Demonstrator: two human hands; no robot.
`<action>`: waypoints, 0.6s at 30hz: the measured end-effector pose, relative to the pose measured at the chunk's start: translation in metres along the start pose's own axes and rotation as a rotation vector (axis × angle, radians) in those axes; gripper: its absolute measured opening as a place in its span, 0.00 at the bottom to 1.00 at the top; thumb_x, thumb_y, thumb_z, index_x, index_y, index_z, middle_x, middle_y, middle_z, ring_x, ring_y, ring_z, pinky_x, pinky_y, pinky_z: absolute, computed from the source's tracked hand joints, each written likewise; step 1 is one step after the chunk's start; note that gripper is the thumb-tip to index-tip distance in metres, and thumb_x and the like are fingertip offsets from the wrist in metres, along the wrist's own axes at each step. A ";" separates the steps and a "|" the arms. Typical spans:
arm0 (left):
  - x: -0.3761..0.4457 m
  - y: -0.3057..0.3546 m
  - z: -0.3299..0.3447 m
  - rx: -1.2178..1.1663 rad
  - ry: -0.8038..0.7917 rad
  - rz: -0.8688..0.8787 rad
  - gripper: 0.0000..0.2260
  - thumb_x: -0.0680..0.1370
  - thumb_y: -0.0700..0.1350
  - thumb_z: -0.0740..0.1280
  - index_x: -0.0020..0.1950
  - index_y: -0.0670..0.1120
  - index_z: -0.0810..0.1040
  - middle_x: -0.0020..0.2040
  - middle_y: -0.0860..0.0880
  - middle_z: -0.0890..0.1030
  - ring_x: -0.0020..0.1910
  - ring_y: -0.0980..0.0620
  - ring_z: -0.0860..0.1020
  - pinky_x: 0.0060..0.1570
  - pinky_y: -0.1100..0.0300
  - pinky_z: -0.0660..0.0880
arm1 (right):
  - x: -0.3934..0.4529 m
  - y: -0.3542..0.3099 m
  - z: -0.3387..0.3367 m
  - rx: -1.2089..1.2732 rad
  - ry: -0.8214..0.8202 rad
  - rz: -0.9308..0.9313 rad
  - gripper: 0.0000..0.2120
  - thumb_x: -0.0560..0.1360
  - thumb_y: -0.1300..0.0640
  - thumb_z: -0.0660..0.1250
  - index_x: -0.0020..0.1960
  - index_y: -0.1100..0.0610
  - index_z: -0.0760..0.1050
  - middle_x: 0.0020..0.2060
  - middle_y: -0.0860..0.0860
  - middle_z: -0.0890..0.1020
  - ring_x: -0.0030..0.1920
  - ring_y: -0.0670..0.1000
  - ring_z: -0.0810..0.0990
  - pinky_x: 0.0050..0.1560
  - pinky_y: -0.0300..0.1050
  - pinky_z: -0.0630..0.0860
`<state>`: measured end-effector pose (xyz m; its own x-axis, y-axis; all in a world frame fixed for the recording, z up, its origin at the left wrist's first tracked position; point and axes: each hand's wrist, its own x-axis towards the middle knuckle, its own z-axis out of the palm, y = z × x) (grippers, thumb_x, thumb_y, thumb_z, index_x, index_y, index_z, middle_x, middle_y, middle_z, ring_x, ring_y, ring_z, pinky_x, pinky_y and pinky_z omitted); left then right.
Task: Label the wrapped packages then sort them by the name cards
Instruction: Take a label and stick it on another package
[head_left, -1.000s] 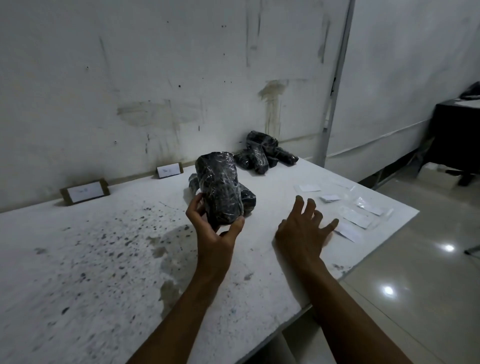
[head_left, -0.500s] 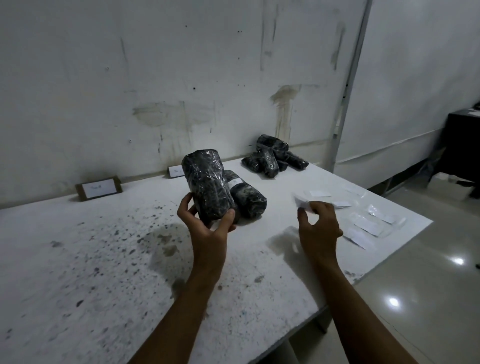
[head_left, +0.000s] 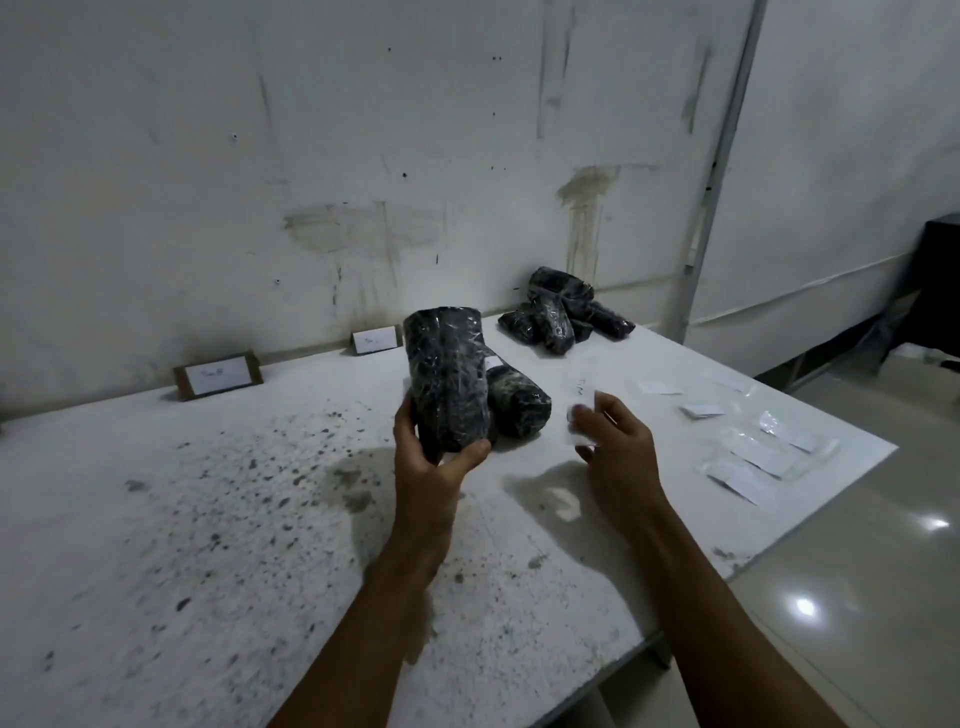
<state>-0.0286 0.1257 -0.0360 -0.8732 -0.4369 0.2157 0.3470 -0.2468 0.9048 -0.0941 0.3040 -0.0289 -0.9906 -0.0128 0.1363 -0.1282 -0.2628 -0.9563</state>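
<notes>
Gripping noted: wrapped package held upright above table by left hand | white label pinched by right hand, at package's 3 o'clock | second package lying just behind | package pile at 1 o'clock | name cards at 10 o'clock.

Pkg pile behind labels, right.

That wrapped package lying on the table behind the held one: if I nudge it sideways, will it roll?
Probably: the lying package looks roughly cylindrical and rests on its side. Its glossy film wrap likely slides easily on the table. It looks soft, so may deform.
</notes>
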 end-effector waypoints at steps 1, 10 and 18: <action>0.000 0.000 0.000 -0.030 -0.015 -0.020 0.41 0.65 0.37 0.77 0.76 0.50 0.67 0.67 0.47 0.78 0.65 0.43 0.79 0.61 0.40 0.79 | 0.000 0.000 0.003 0.043 -0.044 0.027 0.06 0.74 0.57 0.71 0.39 0.50 0.81 0.36 0.48 0.80 0.40 0.46 0.76 0.45 0.47 0.68; 0.004 0.004 0.003 -0.252 0.010 -0.186 0.26 0.74 0.43 0.71 0.72 0.48 0.73 0.64 0.42 0.81 0.52 0.45 0.85 0.51 0.44 0.82 | -0.006 -0.002 0.005 0.277 -0.294 0.259 0.13 0.66 0.68 0.64 0.49 0.60 0.79 0.41 0.53 0.84 0.43 0.50 0.77 0.50 0.50 0.72; 0.006 0.004 0.001 -0.156 0.064 -0.189 0.20 0.79 0.39 0.69 0.71 0.50 0.74 0.63 0.45 0.81 0.61 0.42 0.81 0.43 0.52 0.82 | -0.007 -0.002 0.008 0.237 -0.231 0.198 0.10 0.76 0.70 0.64 0.49 0.59 0.79 0.36 0.50 0.83 0.40 0.50 0.77 0.46 0.49 0.72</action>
<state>-0.0328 0.1226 -0.0309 -0.9060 -0.4228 0.0203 0.2328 -0.4577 0.8581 -0.0861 0.2972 -0.0262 -0.9547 -0.2955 0.0358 0.1056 -0.4487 -0.8874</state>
